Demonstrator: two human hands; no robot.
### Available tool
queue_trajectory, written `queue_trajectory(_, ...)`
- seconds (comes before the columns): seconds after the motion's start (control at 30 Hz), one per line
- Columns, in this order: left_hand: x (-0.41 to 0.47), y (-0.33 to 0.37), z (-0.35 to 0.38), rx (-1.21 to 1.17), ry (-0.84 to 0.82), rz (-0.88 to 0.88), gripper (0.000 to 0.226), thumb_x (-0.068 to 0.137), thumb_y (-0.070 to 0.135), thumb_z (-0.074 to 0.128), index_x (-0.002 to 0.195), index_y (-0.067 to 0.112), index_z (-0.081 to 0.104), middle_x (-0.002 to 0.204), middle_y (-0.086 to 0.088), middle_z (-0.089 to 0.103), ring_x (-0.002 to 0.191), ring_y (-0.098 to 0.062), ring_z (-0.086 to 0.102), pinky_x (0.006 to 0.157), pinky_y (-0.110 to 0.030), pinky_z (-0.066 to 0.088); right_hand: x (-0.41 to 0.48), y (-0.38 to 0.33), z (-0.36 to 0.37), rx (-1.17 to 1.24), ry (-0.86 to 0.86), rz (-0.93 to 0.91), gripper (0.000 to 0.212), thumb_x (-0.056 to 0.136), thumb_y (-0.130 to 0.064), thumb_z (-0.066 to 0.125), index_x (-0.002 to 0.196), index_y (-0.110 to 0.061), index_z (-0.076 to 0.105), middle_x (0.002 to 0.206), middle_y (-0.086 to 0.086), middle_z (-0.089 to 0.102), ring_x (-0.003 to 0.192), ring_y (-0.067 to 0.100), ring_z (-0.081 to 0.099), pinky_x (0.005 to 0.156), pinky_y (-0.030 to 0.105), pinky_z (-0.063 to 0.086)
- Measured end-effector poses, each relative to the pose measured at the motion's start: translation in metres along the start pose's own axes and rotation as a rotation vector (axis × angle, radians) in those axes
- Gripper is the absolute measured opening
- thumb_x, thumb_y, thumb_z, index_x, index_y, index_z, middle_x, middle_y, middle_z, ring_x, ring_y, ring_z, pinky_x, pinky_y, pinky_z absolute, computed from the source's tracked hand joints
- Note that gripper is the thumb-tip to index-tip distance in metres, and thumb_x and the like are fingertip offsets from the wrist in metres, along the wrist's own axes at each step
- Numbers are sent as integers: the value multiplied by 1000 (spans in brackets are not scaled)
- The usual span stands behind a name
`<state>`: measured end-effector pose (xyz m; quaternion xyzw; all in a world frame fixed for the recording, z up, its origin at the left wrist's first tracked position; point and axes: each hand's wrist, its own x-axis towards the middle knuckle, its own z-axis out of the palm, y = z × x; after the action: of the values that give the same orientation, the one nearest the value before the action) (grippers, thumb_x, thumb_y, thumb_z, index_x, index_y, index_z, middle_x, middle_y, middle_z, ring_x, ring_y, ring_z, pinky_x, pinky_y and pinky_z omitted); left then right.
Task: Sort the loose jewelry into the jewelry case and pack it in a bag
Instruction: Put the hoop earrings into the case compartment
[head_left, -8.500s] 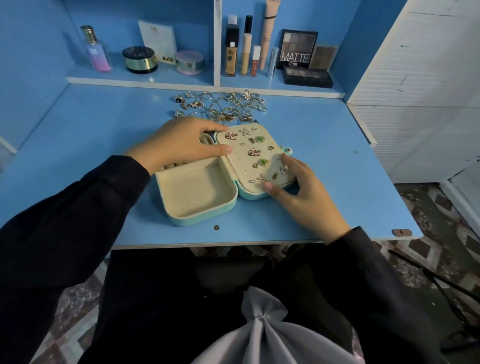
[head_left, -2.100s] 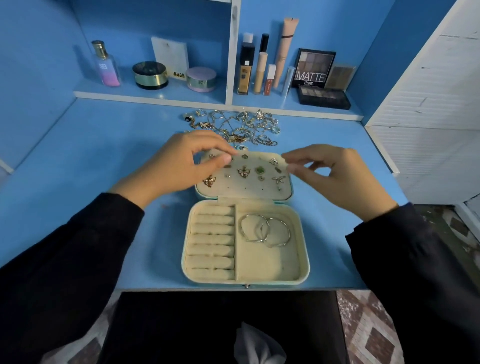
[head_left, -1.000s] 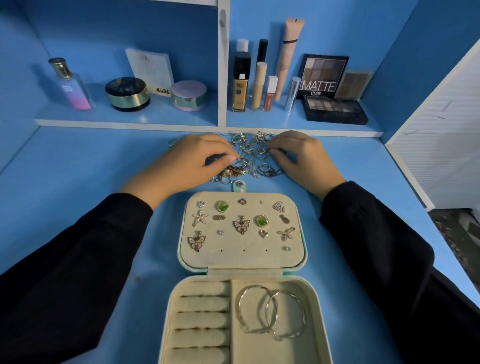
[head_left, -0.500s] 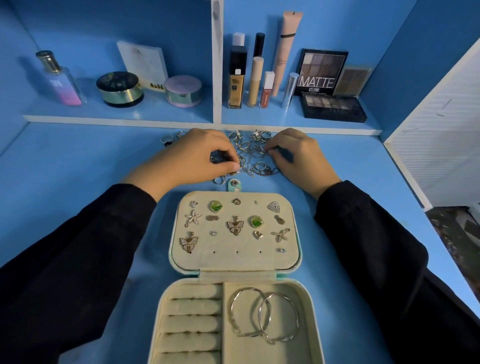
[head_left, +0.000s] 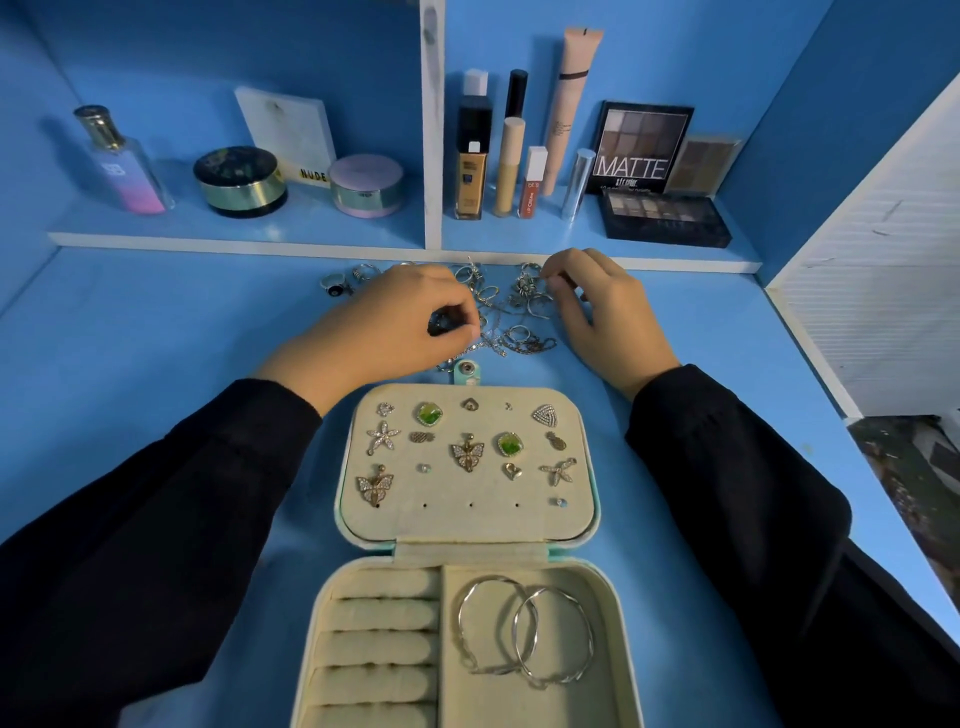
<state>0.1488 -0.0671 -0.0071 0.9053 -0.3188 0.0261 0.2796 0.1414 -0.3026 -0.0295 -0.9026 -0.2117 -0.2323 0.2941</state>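
The open case (head_left: 467, 525) lies nearest you on the desk (head_left: 156, 364), two hoops (head_left: 515, 631) in its right compartment. Just beyond it, your left hand (head_left: 384, 327) and right hand (head_left: 613, 317) curl into the jewelry pile (head_left: 519, 338), each pinching a piece.

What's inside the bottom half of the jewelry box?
Two silver hoops lie overlapping in the right compartment of the jewelry box. The left compartment holds padded ring rolls, with no rings showing. The box's near end runs off the picture, so anything there can't be seen.
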Motion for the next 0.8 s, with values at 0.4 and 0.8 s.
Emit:
queue_trajectory(0.4, 3, -3, -3, -43, 261, -26, 14, 94, 16, 62, 105, 15, 72, 96, 2, 72, 86, -9, 64, 79, -20, 51, 0, 3, -1, 132, 100, 128, 15, 91, -4, 57, 104, -7, 64, 88, 6, 66, 76, 11, 56, 68, 19, 47)
queue_trajectory(0.8, 3, -6, -2, -330, 362, -187, 12, 95, 13, 61, 101, 15, 71, 84, 2, 73, 75, -1, 70, 70, -26, 56, 2, 0, -6, 175, 179, 51, 23, 93, -2, 58, 110, -9, 71, 98, 0, 70, 88, 10, 62, 77, 21, 50)
